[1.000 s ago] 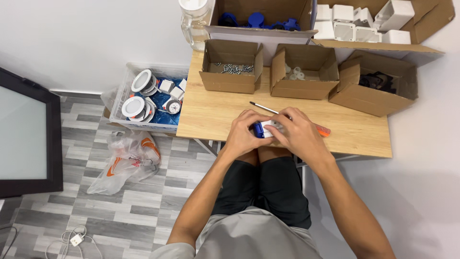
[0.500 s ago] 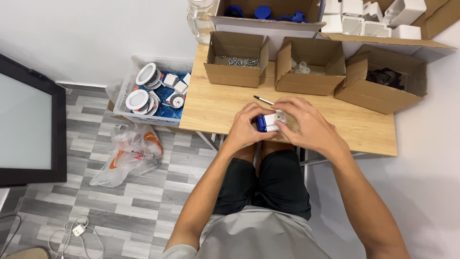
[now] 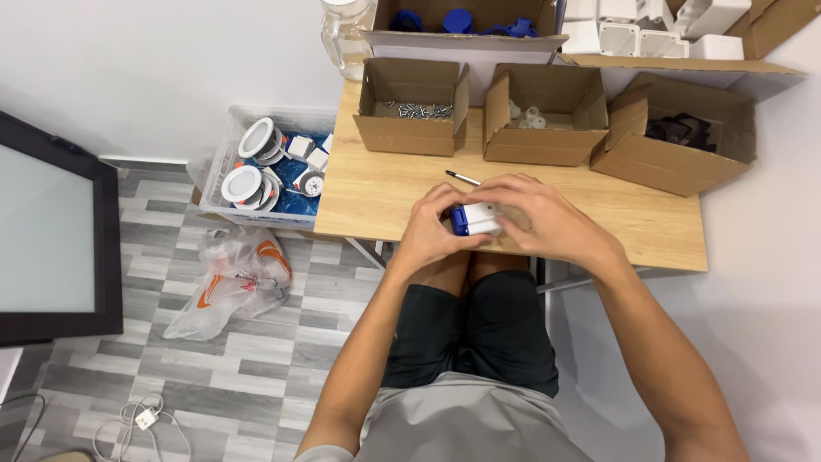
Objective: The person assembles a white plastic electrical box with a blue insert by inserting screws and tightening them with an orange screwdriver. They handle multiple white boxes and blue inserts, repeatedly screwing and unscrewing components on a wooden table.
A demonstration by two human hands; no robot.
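Both of my hands hold one small white box-shaped part with a blue cap over the near edge of a light wooden table. My left hand grips its blue end from the left. My right hand covers its white body from above and the right, hiding most of it. A thin screwdriver lies on the table just beyond my fingers, its handle hidden behind my right hand.
Three open cardboard boxes stand at the table's back: one with screws, one with small pale rings, one with dark parts. Behind them are blue caps and white housings. A clear bin of round fittings, a plastic bag and a dark screen are left.
The part stays in both hands. My right hand has slid further over the screwdriver, so its orange handle no longer shows. The camera view has shifted slightly.
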